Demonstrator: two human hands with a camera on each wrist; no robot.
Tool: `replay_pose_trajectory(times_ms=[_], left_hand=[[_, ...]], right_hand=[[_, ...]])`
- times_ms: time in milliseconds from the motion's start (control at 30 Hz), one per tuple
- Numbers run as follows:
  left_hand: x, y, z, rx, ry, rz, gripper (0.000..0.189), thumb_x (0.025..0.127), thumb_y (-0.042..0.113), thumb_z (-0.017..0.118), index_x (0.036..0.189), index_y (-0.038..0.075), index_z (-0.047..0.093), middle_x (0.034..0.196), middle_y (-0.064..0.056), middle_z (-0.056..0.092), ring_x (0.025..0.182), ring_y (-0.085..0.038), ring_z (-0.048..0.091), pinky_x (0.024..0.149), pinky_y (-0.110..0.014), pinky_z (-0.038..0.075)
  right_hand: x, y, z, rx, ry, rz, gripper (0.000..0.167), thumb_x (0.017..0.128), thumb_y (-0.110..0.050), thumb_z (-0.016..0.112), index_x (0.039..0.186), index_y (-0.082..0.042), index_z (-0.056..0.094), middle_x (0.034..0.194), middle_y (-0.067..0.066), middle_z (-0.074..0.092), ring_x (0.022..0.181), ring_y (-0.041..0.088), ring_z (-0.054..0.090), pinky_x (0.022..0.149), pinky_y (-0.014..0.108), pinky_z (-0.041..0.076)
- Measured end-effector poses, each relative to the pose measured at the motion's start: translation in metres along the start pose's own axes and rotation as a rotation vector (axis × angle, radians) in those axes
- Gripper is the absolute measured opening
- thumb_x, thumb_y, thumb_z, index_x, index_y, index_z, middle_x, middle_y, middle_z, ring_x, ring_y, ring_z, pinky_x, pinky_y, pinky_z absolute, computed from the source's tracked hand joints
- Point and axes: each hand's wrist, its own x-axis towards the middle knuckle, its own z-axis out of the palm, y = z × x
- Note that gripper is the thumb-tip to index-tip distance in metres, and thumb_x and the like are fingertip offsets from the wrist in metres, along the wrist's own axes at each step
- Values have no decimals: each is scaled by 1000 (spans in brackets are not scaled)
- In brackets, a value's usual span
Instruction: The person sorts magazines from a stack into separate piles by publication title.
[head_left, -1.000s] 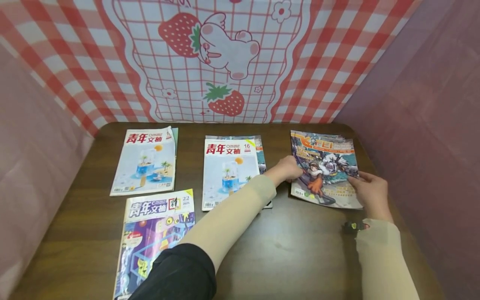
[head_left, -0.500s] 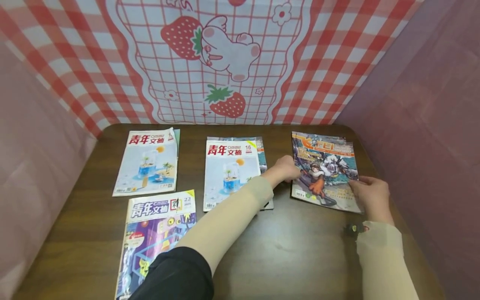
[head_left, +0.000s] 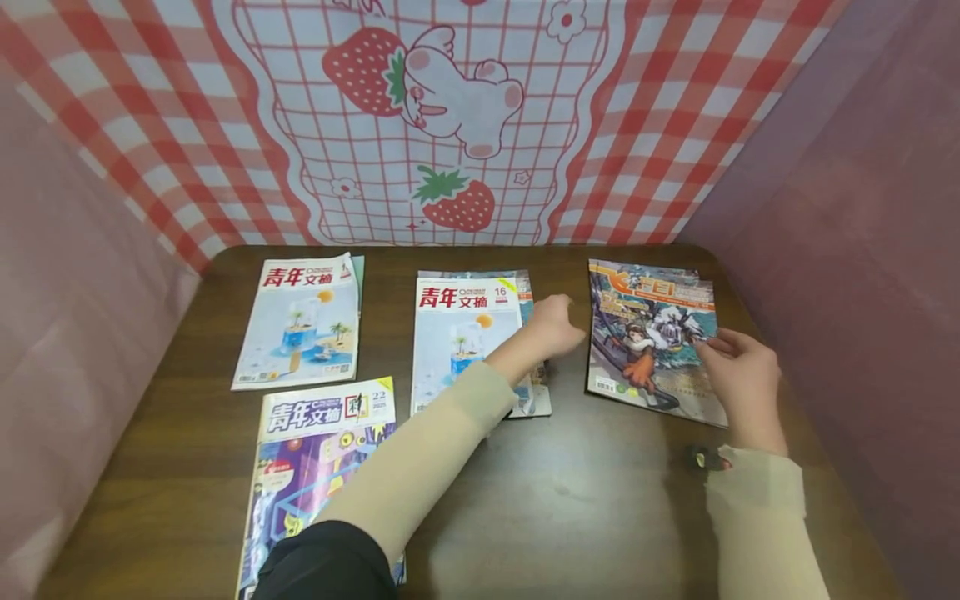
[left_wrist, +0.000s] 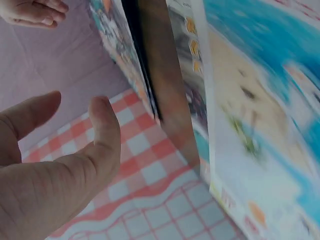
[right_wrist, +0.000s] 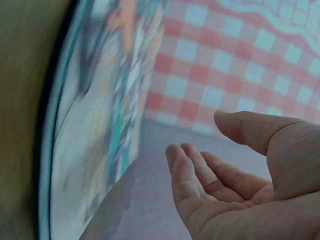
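Observation:
A dark illustrated magazine lies on top of another at the table's right, their edges slightly offset. My right hand hovers at its right edge; in the right wrist view the thumb and fingers are apart and hold nothing. My left hand is between this pile and the middle one, over the middle pile's right edge. In the left wrist view a gap separates its thumb and finger. The middle pile has a white magazine above a dark one, partly hidden by my left arm.
At the back left, another white magazine covers a greenish one. A purple magazine lies in front of it, partly under my left sleeve. A checked strawberry cloth hangs behind the brown table.
My left hand has moved left, off the dark magazine's left edge. The right hand has let go of the right edge and lifted slightly. The magazines look nearly unmoved.

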Motion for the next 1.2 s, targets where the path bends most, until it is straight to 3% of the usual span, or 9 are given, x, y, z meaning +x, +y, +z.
replay_pose_trajectory(times_ms=[100,200,333,533,667,800,900,1033,1200], left_hand=[[-11,-7,-13,-48,23,10,61,92,15,72,145,-5,49,133,-18,62,121,-29,59,101,-35,48],[-21,-17,-24,-109,40,0,61,94,15,71,146,-5,47,125,-17,64,107,-27,64,93,-35,52],[-35,-29,-38,-173,51,-24,60,97,16,69,149,-2,45,124,-16,62,97,-27,62,82,-37,54],[-49,-46,-54,-113,110,-21,58,95,17,69,146,-3,49,122,-15,64,112,-27,60,92,-38,52],[-59,-59,-64,-135,142,-39,58,96,18,68,146,-3,48,123,-17,63,110,-29,60,92,-41,51],[-69,-77,-71,-132,191,-67,58,96,18,69,145,-4,48,122,-18,63,105,-30,61,88,-43,52],[-76,-91,-75,-98,243,-85,55,94,16,70,141,-6,52,118,-20,64,105,-32,61,89,-44,52],[-84,-105,-81,-79,278,-115,54,92,16,71,138,-8,55,113,-22,66,105,-34,61,90,-45,51],[-91,-120,-88,-93,308,-151,54,91,15,72,136,-10,55,111,-24,66,103,-37,62,88,-46,52]], right_hand=[[-7,-12,7,42,-19,-39,67,99,-42,62,152,-4,46,139,17,59,126,33,57,90,38,52],[-12,-20,16,76,-42,-82,64,99,-41,63,150,-4,50,137,17,61,125,32,58,95,41,51],[-18,-28,26,87,-75,-127,62,100,-40,63,147,-2,52,134,17,62,123,31,59,93,35,52],[-24,-37,41,109,-104,-192,58,98,-32,68,142,4,55,127,20,65,118,32,62,84,19,51],[-27,-46,51,140,-139,-230,57,98,-31,70,141,4,56,126,20,66,113,26,64,81,14,50],[-31,-52,59,196,-202,-246,56,98,-27,70,142,4,55,128,22,64,105,20,66,67,20,55],[-35,-55,65,202,-241,-254,55,98,-26,70,143,3,55,129,22,63,107,25,65,62,23,56],[-37,-57,72,198,-249,-278,51,98,-19,70,140,5,56,127,24,64,116,34,62,76,16,53],[-39,-62,80,240,-278,-291,50,97,-16,71,138,9,56,124,26,65,115,37,63,78,15,53]])
